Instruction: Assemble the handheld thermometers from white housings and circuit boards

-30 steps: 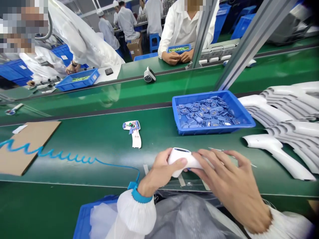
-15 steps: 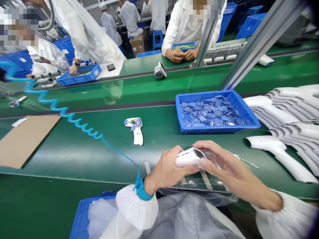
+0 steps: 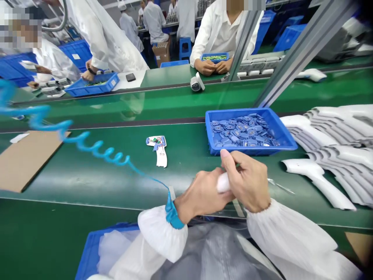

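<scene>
My left hand (image 3: pixel 201 192), with a blue strap round its wrist, is wrapped around a white plastic housing (image 3: pixel 223 182). My right hand (image 3: pixel 249 179) closes over the housing's other end, thumb pointing up. Between them the hands hide most of the housing, so its full shape does not show. Ahead and to the left, an opened white gun-shaped half shell (image 3: pixel 161 157) lies on the green bench, with wires and a small board inside. Just beyond my right hand stands a blue tray (image 3: pixel 214 149) full of small blue oval plastic parts (image 3: pixel 243 130).
Several white gun-shaped shells (image 3: pixel 323 177) are lined up at the right. A coiled blue cord (image 3: pixel 99 149) runs from the upper left to my strap. Cardboard (image 3: pixel 32 159) lies at left. A metal post (image 3: pixel 294 62) slants across the view; co-workers sit beyond the green belt (image 3: pixel 163 101).
My right hand has turned over and closed onto the housing from above; its dark window is now covered. Across the belt, a co-worker's hand has moved slightly in a tray.
</scene>
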Motion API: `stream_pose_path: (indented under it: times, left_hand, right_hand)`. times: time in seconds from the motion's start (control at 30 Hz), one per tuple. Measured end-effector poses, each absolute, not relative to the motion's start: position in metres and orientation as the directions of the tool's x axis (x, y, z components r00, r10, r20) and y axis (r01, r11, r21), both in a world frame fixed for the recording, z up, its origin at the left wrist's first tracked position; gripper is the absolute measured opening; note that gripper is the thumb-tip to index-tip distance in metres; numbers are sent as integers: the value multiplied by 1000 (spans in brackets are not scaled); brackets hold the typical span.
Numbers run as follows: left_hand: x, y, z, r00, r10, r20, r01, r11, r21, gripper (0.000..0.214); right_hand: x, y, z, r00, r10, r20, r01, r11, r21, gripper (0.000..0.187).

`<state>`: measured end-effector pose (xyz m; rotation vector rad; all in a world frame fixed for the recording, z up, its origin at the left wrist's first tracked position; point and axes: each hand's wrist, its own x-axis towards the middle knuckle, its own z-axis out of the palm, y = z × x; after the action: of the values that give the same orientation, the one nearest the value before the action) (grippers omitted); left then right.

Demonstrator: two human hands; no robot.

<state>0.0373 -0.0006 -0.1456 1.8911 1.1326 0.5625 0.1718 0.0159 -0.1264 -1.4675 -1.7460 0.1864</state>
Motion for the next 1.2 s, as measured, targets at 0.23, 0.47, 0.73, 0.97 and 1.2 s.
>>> stream_pose_path:
  times: [0.23, 0.47, 0.73, 0.97, 1.2]
  left_hand:
    - [52, -12, -163, 410, 912, -10, 753, -332, 568, 39]
    - [-3, -11, -138, 292, 956, -31, 728, -201, 656, 30]
    - [-4, -2, -141, 462, 887, 5, 859, -448, 249, 17]
    - [-19, 2, -131, 96, 984, -150, 592, 64, 804, 17]
    - [-4, 11, -130, 190, 966, -176, 478, 66, 876, 33]
  right_hand:
    - [169, 15, -138, 1, 902, 431, 758, 280, -589, 58]
    - [220, 94, -109, -113, 978, 176, 798, 195, -570, 36]
    - [210, 191, -152, -262, 963, 66, 923, 269, -276, 17]
    - [219, 171, -138, -220, 961, 167, 879, 270, -394, 29]
    - [230, 157, -143, -59, 997, 43, 788, 73, -611, 32]
